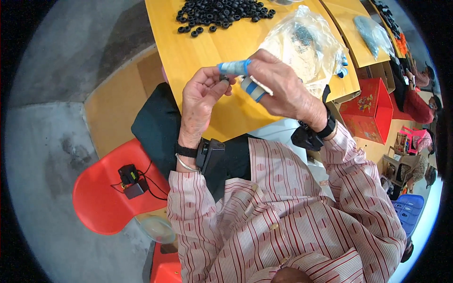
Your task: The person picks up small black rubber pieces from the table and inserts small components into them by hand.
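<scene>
On the yellow worktop (188, 54), a clear plastic bag (325, 40) with small dark bits (302, 37) lies near the right edge; a knock from the right arm could spill them. Black rings (212, 10) are heaped at the far edge, where a nudge might roll strays. The right hand (281, 85) has wrapped fingers (234, 67), perhaps dulled in feel; whether they grip anything, I cannot tell. The left hand (200, 96) pinches a small dark piece (225, 78) above the near-left corner; a slip could drop it.

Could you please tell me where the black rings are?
In the head view, the black rings lie piled at the top, on the yellow table, left of the clear bag.
</scene>
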Motion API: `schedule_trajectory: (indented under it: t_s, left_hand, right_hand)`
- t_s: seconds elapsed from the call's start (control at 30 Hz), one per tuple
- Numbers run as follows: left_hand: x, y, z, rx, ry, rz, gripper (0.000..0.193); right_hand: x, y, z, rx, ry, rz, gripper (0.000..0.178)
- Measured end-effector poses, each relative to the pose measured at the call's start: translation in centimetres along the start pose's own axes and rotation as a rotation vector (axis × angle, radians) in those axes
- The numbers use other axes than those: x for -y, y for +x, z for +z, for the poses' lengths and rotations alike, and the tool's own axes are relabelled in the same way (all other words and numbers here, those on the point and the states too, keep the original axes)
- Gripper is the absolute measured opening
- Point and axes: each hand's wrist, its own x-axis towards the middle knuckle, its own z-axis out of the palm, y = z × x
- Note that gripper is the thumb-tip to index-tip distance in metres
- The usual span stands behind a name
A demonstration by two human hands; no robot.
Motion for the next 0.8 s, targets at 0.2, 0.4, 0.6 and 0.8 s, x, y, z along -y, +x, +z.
schedule_trajectory:
  t_s: [0.2,0.4,0.6,0.8]
  left_hand:
    - [0.3,-0.2,-0.3,-0.018,0.1,-0.016,0.018]
    - [0.2,-0.1,-0.1,-0.038,0.218,-0.034,0.018]
    - [0.5,-0.2,0.1,-0.006,0.244,-0.034,0.019]
    - [0.7,-0.1,-0.1,-0.047,0.257,-0.119,0.018]
  right_hand:
    - [0.1,-0.6,0.7,0.015,-0.033,-0.031,0.039]
    - [-0.4,-0.8,0.9,0.01,0.013,-0.001,0.041]
    - [-1.2,-1.1,0.8,0.047,0.082,0.044,0.033]
    - [-2.1,-1.4,-1.3,0.037,0.273,0.254,0.029]
